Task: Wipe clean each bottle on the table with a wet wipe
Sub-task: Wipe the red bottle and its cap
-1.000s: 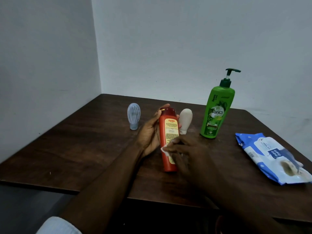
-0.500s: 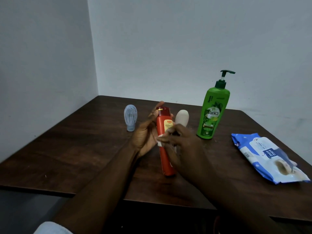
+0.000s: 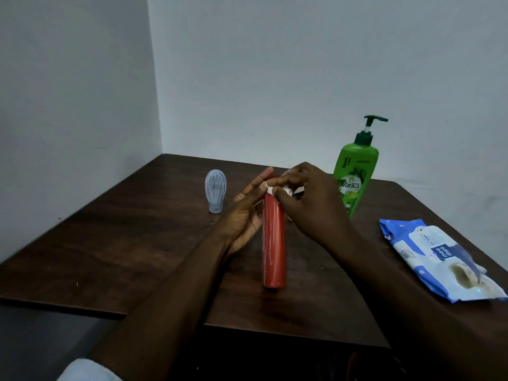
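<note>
Both hands met at the top of the red bottle (image 3: 273, 237), which stood upright on the table (image 3: 132, 237) near its front edge. Her or his left hand (image 3: 244, 215) lay against the left side of the red bottle with straight fingers reaching up beside the cap, steadying rather than gripping. On the other side, the right hand (image 3: 308, 204) had its fingertips curled onto a small white wet wipe (image 3: 270, 190), pinching it against the neck of the red bottle.

By my reading, the step in hand was wiping the cap and neck of the red bottle. Next would come a rub around the cap, with the left hand holding the body firm so it did not tip, then a move on to another bottle.

Counted from largest to smallest: one table; one pack of wipes (image 3: 437, 259) lying well to the right of the red bottle; one green pump bottle (image 3: 354, 174) behind and right of the red bottle; the red bottle itself; one small pale ribbed bottle (image 3: 215, 189) behind and left of it; one wipe in use. Whether something further stood hidden behind the hands could not be told.
</note>
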Demonstrator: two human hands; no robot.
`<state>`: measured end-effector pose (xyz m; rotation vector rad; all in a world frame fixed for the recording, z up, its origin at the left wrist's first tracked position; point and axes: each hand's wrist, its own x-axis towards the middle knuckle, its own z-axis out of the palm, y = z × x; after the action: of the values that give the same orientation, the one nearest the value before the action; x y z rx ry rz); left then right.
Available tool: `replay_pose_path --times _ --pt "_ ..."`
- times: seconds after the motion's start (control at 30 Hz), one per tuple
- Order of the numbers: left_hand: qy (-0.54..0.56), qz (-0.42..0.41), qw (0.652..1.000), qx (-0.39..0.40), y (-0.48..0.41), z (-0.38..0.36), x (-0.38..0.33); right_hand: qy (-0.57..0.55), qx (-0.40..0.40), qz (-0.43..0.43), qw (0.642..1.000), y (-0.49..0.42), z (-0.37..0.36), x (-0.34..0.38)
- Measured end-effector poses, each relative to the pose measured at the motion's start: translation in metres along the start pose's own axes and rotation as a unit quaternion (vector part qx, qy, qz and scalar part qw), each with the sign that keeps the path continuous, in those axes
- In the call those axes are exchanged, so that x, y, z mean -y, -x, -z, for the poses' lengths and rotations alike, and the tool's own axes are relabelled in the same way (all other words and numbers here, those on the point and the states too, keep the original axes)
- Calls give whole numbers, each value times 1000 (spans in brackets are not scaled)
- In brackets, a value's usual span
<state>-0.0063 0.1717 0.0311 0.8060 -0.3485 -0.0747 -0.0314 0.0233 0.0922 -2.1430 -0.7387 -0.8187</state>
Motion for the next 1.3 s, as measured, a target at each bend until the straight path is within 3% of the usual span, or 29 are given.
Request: replay_pose_path --times 0.27,0.47,0.9,1.3 --pt "-76 -24 993 -84 2 1 -2 54 17 18 998 12 2 -4" --pt "-124 -14 985 -116 1 2 2 35 21 3 999 42 8 -14" --pt "-130 -14 983 -130 -1 1 3 12 60 -9 998 108 17 -19" --pt "-118 -1 986 -116 -2 4 4 19 37 4 999 147 16 -22"
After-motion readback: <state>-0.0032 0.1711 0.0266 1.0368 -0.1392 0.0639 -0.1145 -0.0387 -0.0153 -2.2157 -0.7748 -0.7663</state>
